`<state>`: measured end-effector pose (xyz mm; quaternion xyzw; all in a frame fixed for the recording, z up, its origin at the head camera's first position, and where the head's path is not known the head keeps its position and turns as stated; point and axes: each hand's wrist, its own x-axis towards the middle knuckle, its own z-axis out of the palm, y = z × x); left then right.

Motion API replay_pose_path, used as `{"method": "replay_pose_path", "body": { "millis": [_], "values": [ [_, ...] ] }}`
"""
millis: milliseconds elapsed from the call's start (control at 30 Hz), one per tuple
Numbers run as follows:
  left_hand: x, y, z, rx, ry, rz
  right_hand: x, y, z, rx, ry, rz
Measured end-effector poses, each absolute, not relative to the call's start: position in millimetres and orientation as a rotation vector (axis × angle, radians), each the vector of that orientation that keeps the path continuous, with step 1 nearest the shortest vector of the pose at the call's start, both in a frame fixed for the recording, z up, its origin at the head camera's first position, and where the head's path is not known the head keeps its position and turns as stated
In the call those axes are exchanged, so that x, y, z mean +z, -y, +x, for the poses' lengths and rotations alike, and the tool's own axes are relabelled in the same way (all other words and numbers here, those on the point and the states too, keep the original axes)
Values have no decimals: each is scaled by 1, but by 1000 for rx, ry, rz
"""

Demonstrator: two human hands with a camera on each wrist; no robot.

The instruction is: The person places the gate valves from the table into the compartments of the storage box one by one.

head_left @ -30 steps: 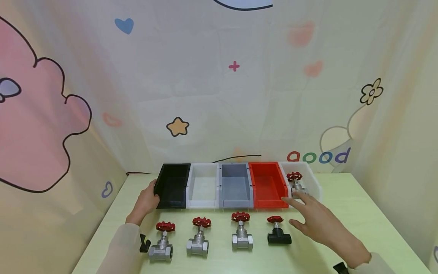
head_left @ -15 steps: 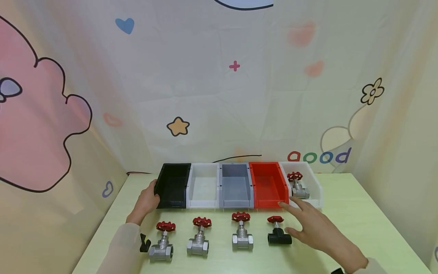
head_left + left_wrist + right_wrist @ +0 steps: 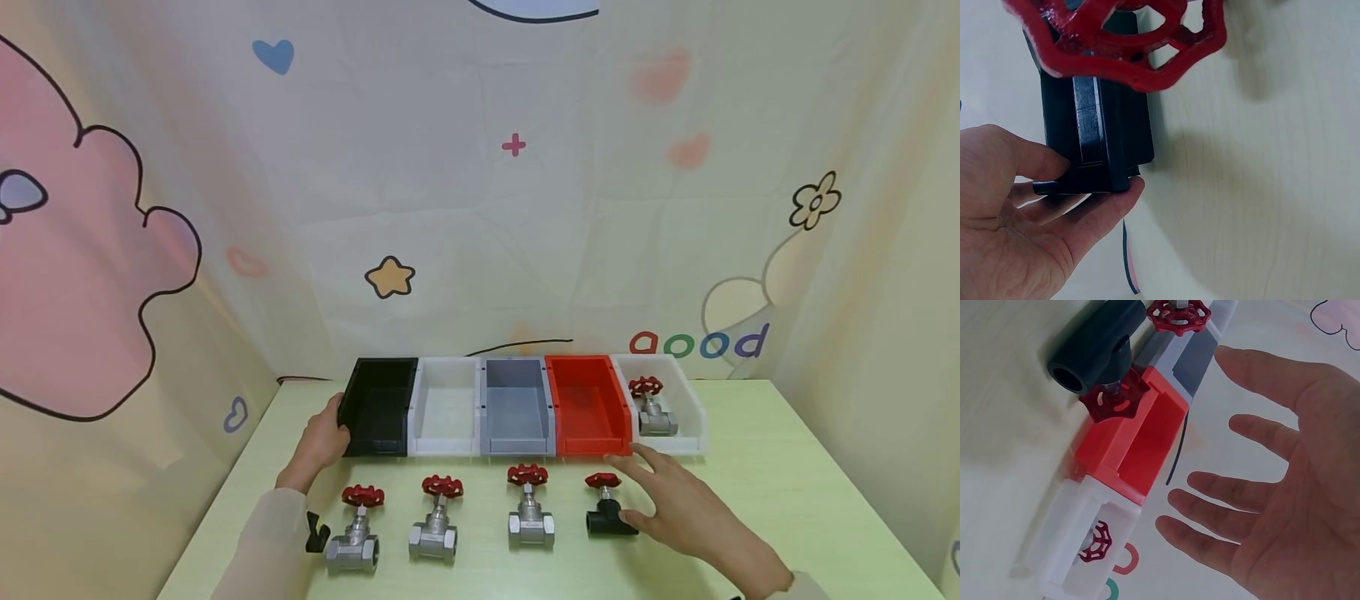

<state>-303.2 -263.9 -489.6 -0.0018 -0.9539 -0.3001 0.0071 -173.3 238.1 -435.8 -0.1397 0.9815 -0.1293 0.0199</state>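
My left hand (image 3: 318,443) holds the left wall of the black bin (image 3: 377,408); in the left wrist view the thumb lies on one side of the wall and the fingers (image 3: 1094,225) on the other. With fingers spread and nothing in it, my right hand (image 3: 682,508) hovers by the black tee-shaped valve (image 3: 611,521), which has a red handwheel; in the head view the thumb overlaps the valve's right end. In the right wrist view the palm faces the camera, apart from the valve. A steel valve (image 3: 657,419) with a red handwheel lies in the right-hand white bin (image 3: 693,417).
A white bin (image 3: 446,447), a grey bin (image 3: 517,447) and a red bin (image 3: 592,447) join the row between the outer bins. Steel valves stand in front: a left one (image 3: 354,550), a second (image 3: 433,537) and a third (image 3: 531,527). A printed curtain (image 3: 450,208) hangs behind.
My right hand has drawn back from the right-hand white bin, down and slightly left toward the black valve. The left hand stays on the black bin.
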Motion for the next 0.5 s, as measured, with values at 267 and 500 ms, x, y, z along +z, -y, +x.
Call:
{"method": "replay_pose_path", "body": {
  "millis": [267, 500],
  "values": [
    [-490, 265, -302, -935, 2981, -2, -447, -241, -176, -430, -3027, -444],
    [-492, 265, -302, -929, 2980, -5, -457, -238, -178, -445, -2979, -398]
  ]
}}
